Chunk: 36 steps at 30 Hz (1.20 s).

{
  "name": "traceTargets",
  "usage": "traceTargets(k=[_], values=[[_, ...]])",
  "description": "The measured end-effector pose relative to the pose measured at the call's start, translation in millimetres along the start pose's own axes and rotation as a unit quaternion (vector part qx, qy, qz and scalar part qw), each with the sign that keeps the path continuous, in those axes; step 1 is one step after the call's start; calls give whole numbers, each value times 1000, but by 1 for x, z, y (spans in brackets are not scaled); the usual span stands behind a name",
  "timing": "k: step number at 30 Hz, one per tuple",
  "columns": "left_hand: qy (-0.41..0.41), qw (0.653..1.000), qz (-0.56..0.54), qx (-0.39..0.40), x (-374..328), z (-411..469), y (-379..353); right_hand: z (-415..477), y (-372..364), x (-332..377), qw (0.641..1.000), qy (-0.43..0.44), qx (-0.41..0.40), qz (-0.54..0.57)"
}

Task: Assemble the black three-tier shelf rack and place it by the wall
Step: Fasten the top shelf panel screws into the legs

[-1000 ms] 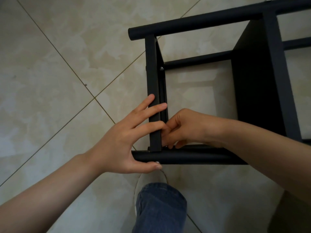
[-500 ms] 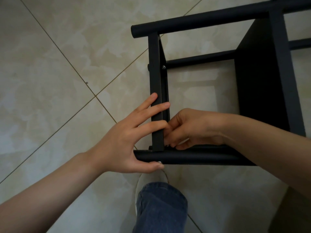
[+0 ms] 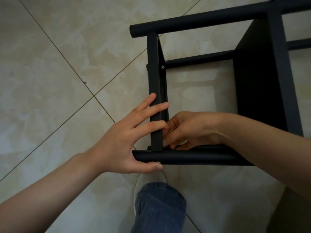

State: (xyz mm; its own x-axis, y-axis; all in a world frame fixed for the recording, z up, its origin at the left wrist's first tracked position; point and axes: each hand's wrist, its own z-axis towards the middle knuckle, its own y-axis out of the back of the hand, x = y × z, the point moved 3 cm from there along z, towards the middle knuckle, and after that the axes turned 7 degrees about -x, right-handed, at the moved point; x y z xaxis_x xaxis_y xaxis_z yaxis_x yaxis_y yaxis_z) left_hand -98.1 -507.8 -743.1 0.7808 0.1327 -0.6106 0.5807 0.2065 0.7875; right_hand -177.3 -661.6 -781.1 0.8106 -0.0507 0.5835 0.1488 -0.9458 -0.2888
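Note:
The black shelf rack (image 3: pixel 259 91) lies on its side on the tiled floor, filling the upper right. Its end shelf panel (image 3: pixel 154 64) runs between a far round post (image 3: pixel 202 22) and a near round post (image 3: pixel 193 158). My left hand (image 3: pixel 127 137) holds that corner: straight fingers lie across the panel's edge and the thumb hooks under the near post. My right hand (image 3: pixel 188 130) reaches in from the right with curled fingers pinching something small at the inner corner of panel and post. What it pinches is hidden. A silver screw (image 3: pixel 162 67) shows higher on the panel.
Beige marbled floor tiles (image 3: pixel 58 73) with thin grout lines spread to the left. My leg in blue jeans (image 3: pixel 159 207) and a white shoe tip (image 3: pixel 143 179) sit just below the near post. A dark shape fills the bottom right corner.
Both hands stay at the same corner. My right hand's fingers have shifted slightly at the joint. The view has drifted a little, so the rack sits slightly further right.

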Motion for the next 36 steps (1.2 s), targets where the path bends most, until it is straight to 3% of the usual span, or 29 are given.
traceTargets(k=[20,36], values=[[-6,1000,4,0,2,-2,-1,5,-1,-7,998,-47,11,39],[-1,1000,3,2,1,-1,-2,5,3,-9,997,-73,3,-6]])
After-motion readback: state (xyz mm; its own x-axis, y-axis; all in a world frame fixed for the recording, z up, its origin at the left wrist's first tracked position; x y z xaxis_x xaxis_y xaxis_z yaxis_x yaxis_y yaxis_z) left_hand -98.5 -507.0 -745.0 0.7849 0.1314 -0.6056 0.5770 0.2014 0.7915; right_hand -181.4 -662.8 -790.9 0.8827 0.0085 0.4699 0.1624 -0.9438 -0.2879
